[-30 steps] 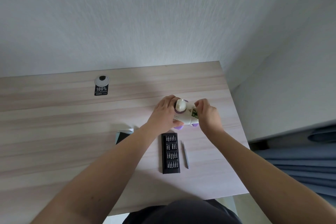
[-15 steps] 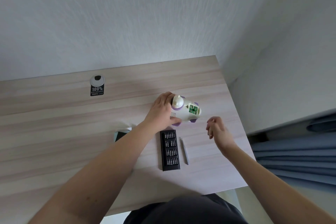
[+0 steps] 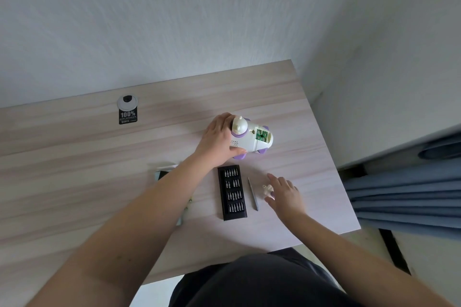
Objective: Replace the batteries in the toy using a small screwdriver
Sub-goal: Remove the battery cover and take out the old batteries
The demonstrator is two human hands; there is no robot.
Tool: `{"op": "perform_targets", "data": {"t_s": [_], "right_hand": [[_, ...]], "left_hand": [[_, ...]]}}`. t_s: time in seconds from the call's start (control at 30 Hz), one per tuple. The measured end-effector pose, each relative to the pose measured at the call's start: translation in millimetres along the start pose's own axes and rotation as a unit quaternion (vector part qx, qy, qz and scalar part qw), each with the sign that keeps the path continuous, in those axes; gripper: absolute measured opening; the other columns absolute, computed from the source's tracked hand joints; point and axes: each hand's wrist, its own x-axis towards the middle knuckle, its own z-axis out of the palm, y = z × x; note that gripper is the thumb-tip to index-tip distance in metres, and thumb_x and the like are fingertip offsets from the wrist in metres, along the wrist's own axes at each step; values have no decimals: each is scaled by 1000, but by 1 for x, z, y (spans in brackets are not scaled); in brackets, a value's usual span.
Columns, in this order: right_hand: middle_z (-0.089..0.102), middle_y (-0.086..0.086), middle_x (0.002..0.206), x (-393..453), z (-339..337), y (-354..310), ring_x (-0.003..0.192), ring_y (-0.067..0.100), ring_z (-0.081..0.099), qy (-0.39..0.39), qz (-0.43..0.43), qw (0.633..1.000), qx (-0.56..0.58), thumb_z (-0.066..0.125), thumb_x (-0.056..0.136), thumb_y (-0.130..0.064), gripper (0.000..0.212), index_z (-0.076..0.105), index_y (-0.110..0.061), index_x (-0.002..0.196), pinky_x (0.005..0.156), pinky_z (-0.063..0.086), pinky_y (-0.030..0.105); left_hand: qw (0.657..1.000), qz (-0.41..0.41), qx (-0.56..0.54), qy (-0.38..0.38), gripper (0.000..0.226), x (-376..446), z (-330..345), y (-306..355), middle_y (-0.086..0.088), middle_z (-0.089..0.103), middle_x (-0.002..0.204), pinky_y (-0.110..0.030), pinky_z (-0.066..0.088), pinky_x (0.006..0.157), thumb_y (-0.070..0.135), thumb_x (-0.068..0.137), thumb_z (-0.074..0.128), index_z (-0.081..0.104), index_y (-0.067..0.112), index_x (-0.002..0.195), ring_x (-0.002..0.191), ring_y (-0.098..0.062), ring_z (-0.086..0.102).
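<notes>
So my left hand (image 3: 217, 141) grips the toy (image 3: 250, 137), which lies on its side on the desk (image 3: 74, 152), battery bay facing up with green batteries (image 3: 261, 134) showing inside. My right hand (image 3: 284, 193) is down on the desk nearer me, fingers spread loose over a small cream plastic piece (image 3: 267, 190), touching it, not really clamped on it. The screwdriver (image 3: 253, 193) lies just left of that hand, next to the black bit case (image 3: 232, 192).
</notes>
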Motion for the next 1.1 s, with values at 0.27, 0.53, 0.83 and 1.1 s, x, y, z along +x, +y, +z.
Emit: {"op": "perform_targets", "data": {"t_s": [0.27, 0.53, 0.83, 1.1], "right_hand": [[57, 5, 118, 0, -10, 15, 109, 25, 54, 75, 28, 987, 141, 58, 93, -38, 43, 53, -16, 129, 91, 43, 36], [58, 5, 121, 36, -88, -1, 90, 11, 56, 132, 10, 949, 285, 49, 99, -29, 32, 57, -18, 128, 81, 43, 24], [61, -4, 124, 83, -114, -27, 107, 18, 57, -42, -14, 950, 310, 43, 94, -52, 41, 49, -40, 133, 100, 46, 44], [69, -8, 106, 84, -124, -29, 100, 17, 62, -69, -47, 941, 327, 52, 95, -44, 30, 62, -35, 122, 93, 50, 42]], "left_hand": [[1000, 9, -1, -1, 93, -1, 1, -1, -6, 42, 137, -38, 31, 110, 40, 60, 86, 41, 10, 136, 130, -26, 38], [1000, 4, 8, -3, 97, -1, 2, 0, -8, 40, 139, -38, 29, 112, 40, 59, 87, 41, 9, 137, 132, -27, 37], [999, -5, 25, -29, 97, -1, 2, 0, -6, 36, 144, -34, 22, 116, 43, 65, 83, 34, 10, 142, 136, -23, 31], [999, 3, 30, -34, 97, 1, -2, -7, 1, 36, 143, -34, 24, 114, 47, 61, 81, 35, 18, 142, 134, -19, 33]]}}
